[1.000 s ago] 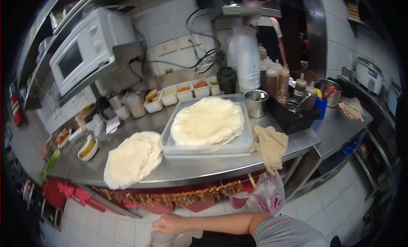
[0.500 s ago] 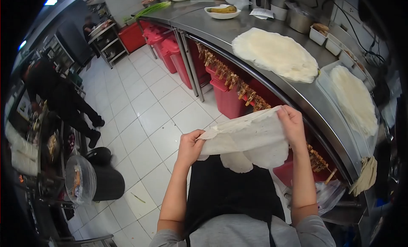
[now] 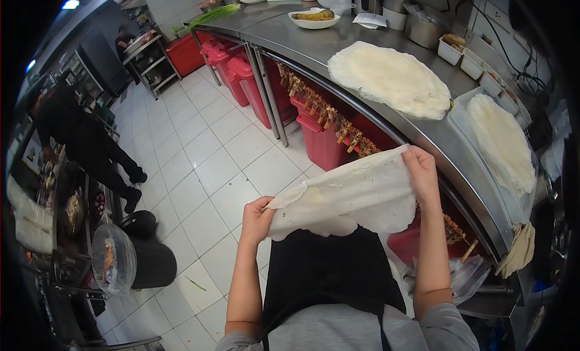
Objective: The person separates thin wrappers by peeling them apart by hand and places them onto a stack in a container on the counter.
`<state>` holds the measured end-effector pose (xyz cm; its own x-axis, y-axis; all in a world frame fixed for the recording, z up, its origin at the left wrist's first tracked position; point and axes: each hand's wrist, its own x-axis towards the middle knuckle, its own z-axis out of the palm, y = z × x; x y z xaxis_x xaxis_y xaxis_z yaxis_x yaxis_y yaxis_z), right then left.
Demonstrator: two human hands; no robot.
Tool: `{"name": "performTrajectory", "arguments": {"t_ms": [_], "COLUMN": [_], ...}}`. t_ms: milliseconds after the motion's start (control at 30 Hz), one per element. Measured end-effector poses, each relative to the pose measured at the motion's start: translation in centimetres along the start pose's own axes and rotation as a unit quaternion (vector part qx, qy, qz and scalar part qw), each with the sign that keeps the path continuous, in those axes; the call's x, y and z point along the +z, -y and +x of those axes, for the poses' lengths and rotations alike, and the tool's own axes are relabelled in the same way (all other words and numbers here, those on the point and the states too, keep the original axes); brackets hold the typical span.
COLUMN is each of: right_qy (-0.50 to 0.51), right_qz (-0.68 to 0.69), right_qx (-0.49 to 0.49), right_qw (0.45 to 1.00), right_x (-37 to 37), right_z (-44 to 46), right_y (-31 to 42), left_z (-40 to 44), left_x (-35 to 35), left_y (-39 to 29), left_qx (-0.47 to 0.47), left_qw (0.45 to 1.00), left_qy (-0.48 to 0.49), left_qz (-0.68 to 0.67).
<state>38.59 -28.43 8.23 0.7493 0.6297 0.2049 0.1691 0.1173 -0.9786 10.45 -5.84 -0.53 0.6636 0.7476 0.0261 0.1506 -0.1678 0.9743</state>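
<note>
A thin, pale dough sheet (image 3: 344,197) hangs stretched between my two hands, in front of the black apron. My left hand (image 3: 257,219) pinches its left corner, with the fingers closed. At the upper right corner my right hand (image 3: 421,172) grips the sheet between thumb and fingers. The lower edge droops in uneven, rounded lobes. On the steel counter (image 3: 260,27) lies a broad stack of similar pale sheets (image 3: 386,79). More sheets (image 3: 498,142) rest in a clear plastic tray at the right.
Clothespins (image 3: 326,112) hang in a row under the counter's edge, above red bins (image 3: 317,142). A white dish (image 3: 314,21) and small containers (image 3: 471,64) stand on the counter. A beige cloth (image 3: 518,249) hangs at its right end. Left are a lined bin (image 3: 115,260) and a person (image 3: 84,130).
My hands have moved farther apart, the left one going left and slightly down. The sheet is now spread wider and flatter, with its hanging lobe drawn up.
</note>
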Motion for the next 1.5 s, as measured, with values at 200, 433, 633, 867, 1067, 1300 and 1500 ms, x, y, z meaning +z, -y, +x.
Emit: {"name": "performTrajectory", "arguments": {"t_ms": [200,433,633,867,1067,1300,1500], "right_qy": [-0.03,-0.026,0.153,-0.087,-0.264,-0.252,-0.214], "right_qz": [0.006,-0.123,-0.332,-0.241,-0.155,-0.316,-0.35], "right_qx": [-0.005,-0.066,-0.118,-0.005,0.108,0.207,0.156], "right_qw": [1.0,0.99,0.923,0.967,0.946,0.891,0.898], "right_x": [0.5,1.1,2.0,-8.8,-25.3,-33.3,-30.7], "right_z": [0.0,0.8,1.9,7.9,7.1,3.6,2.0], "right_y": [-0.1,1.9,12.7,25.1,22.2,15.6,19.1], "left_z": [-1.6,-3.1,-3.5,-1.9,-0.7,0.5,0.7], "left_x": [-2.3,-7.1,-8.8,-5.4,-4.0,-3.5,-2.9], "left_y": [1.0,3.6,7.8,8.0,6.9,6.5,4.7], "left_qx": [-0.039,-0.019,-0.013,-0.018,-0.006,0.01,0.006], "left_qw": [0.997,0.981,0.993,0.997,0.998,0.999,1.0], "left_qy": [-0.055,-0.133,-0.118,-0.06,-0.04,-0.031,-0.018], "left_qz": [-0.04,0.137,-0.014,-0.045,-0.046,-0.03,-0.017]}}
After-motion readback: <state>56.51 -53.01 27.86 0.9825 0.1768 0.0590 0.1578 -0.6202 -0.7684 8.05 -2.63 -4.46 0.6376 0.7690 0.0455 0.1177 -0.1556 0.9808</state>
